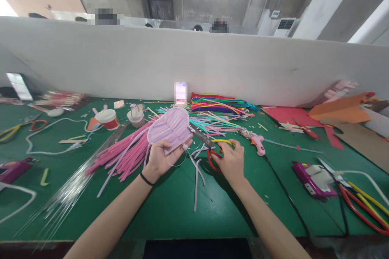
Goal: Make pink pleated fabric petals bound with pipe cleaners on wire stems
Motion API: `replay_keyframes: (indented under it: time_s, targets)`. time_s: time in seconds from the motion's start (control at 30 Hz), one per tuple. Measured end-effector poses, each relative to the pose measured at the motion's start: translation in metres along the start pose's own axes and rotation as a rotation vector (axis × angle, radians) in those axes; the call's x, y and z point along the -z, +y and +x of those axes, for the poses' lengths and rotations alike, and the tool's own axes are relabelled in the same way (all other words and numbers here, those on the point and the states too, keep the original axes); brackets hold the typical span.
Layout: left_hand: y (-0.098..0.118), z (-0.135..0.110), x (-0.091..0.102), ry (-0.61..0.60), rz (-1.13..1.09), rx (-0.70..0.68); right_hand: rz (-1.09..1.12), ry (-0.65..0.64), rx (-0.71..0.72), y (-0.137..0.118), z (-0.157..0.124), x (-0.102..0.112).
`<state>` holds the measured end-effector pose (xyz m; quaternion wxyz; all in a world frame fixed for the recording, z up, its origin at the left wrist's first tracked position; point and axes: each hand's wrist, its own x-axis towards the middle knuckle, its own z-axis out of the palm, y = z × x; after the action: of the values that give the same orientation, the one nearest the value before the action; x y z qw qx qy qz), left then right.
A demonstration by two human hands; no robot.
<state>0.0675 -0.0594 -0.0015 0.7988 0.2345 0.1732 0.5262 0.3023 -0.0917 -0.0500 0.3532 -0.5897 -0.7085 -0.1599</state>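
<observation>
My left hand (pixel 165 156) is closed around the lower edge of a pale lilac, leaf-like piece (pixel 170 127) made of fuzzy pipe cleaners laid side by side. In my right hand (pixel 229 156) are scissors (pixel 202 135) with one yellow and one red handle. Their blades reach the right edge of the lilac piece. A thin pale wire loop (pixel 179 165) hangs below my left hand. Between the hands, several lilac pipe cleaner offcuts (pixel 196 182) lie on the green table (pixel 225 218). Behind my left hand is a bunch of pink pipe cleaners (pixel 130 151).
A pink glue gun (pixel 258 143) with a black cord lies to the right, near a purple power strip (pixel 313 180) and larger scissors (pixel 349 190). Clear sticks (pixel 75 186) and a paper cup (pixel 107 119) are at left. Colourful pipe cleaners (pixel 215 105) lie by the partition (pixel 136 64).
</observation>
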Motion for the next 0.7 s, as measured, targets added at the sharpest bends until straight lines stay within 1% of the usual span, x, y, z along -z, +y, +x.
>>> replay_keyframes:
  time_s: [0.17,0.27,0.33,0.47,0.6,0.7]
  targets:
    - [-0.001,0.0,0.0,0.007,0.006,0.017,-0.036,-0.004,0.016,0.001,-0.001,0.0]
    - [-0.001,0.001,0.003,-0.003,-0.021,0.034,-0.082,-0.044,0.052,0.005,0.003,0.004]
    - [-0.002,0.001,0.005,0.0,-0.031,0.039,-0.122,-0.101,0.108,0.01,0.011,0.009]
    - [-0.002,0.002,0.006,-0.001,-0.04,0.041,-0.204,-0.233,0.269,0.021,0.037,0.022]
    - [-0.001,0.0,0.002,-0.019,-0.054,0.029,-0.253,-0.274,0.367,0.026,0.058,0.03]
    - [0.001,-0.001,-0.003,0.014,-0.023,0.032,-0.25,-0.29,0.396,0.026,0.065,0.03]
